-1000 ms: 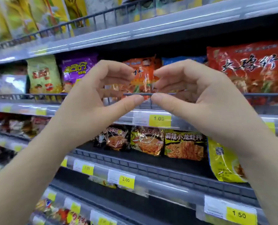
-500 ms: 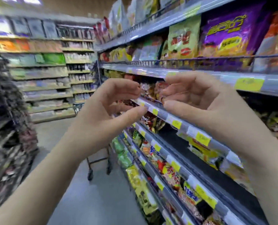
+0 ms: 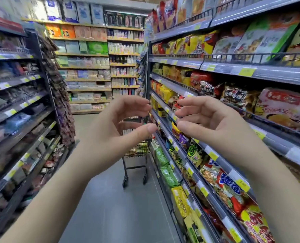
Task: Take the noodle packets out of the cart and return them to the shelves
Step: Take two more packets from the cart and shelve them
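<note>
Two hands are raised in the aisle, holding nothing: the left hand and right hand each show loosely curved fingers, thumb apart from fingertips. One wire cart stands further down, just beside the right-hand shelves, partly hidden behind the left hand. Noodle packets lie in its basket; count indeterminable.
</note>
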Tool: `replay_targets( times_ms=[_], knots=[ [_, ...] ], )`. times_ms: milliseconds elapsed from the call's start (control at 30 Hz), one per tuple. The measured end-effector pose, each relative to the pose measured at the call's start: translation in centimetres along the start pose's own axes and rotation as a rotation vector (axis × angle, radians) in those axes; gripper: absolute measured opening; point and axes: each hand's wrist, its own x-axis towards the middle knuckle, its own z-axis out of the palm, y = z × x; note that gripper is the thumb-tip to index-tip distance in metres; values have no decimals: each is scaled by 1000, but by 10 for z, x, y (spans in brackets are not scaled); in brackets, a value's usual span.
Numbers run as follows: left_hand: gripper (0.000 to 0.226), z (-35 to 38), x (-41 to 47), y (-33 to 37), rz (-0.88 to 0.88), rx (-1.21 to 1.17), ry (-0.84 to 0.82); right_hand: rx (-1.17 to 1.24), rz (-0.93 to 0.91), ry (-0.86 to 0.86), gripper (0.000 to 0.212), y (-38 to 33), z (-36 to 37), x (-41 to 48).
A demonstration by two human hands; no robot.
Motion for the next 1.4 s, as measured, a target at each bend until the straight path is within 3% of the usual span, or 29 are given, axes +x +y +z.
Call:
replay_targets(
  times_ms=[400, 1033, 1400],
  knots=[
    [47, -59, 62, -130, -120, -13, 83, 115, 101, -51, 39, 102, 61, 115],
    [46, -52, 288, -345, -327, 116, 199, 286, 181, -173, 40, 332, 38, 400],
    [47, -108, 396, -528, -389, 79, 202, 272, 251, -163, 46, 467, 93, 553]
  ],
)
